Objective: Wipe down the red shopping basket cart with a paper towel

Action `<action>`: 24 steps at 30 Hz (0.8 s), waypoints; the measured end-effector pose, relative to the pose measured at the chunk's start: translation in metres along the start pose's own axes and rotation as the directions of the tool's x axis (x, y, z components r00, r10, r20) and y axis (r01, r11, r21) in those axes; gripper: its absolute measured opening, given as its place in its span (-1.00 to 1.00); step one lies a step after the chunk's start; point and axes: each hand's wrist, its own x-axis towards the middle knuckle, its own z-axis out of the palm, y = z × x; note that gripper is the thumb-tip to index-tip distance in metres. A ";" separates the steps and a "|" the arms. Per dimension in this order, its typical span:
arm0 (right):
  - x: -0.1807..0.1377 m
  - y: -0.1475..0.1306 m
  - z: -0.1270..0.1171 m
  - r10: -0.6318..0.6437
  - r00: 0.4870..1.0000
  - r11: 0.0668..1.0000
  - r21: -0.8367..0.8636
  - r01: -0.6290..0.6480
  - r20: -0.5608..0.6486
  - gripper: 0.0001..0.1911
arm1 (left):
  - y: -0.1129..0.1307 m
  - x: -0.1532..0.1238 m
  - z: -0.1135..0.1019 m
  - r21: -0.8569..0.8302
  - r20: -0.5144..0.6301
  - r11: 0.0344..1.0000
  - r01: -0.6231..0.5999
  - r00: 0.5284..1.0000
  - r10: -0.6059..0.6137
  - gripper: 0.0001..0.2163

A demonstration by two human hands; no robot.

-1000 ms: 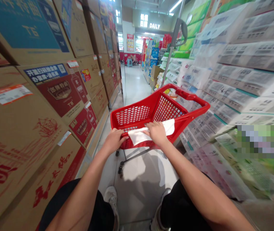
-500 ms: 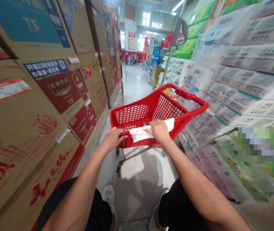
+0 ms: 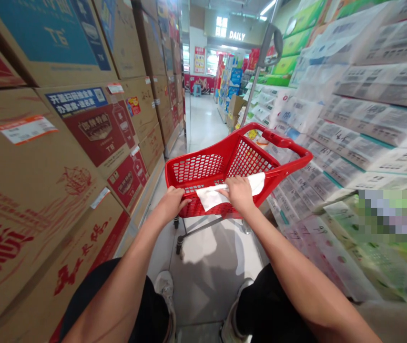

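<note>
A red plastic shopping cart stands side-on before me, its basket of open mesh and its handle pointing right. My left hand is closed over the near rim at the basket's left end. Farther right along that rim, my right hand presses a white cloth onto it, fingers wrapped over the top. The cloth drapes over the rim on both sides of the hand. My right palm and the rim beneath the cloth are hidden.
Stacked cardboard cartons line the left side of the aisle. Packs of tissue paper are piled high on the right. A grey pole rises behind the cart. Farther off, a blue stool stands beyond the tiled floor.
The view has shifted slightly, so the cart and cartons sit a little farther right. My right hand keeps the cloth on the rim, and my left hand keeps its grip.
</note>
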 end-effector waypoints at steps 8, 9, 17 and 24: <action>-0.001 -0.048 0.015 -0.058 0.998 0.996 0.071 0.057 0.019 -0.53 | 0.020 -0.001 -0.002 -0.042 0.043 0.999 -0.026 0.999 0.027 -0.88; -0.001 -0.043 0.014 -0.066 0.998 0.996 0.065 0.064 0.025 -0.52 | 0.018 -0.001 -0.003 -0.058 0.054 0.998 -0.033 0.998 0.036 -0.88; -0.001 0.054 -0.009 0.000 0.999 1.000 -0.015 0.001 0.040 -0.48 | -0.012 -0.001 -0.011 -0.036 0.062 0.999 0.038 0.997 -0.036 -0.84; -0.005 0.080 -0.016 0.025 0.999 0.998 -0.050 -0.026 -0.025 -0.48 | 0.006 -0.011 -0.021 0.155 -0.036 0.986 0.067 0.997 -0.062 -0.89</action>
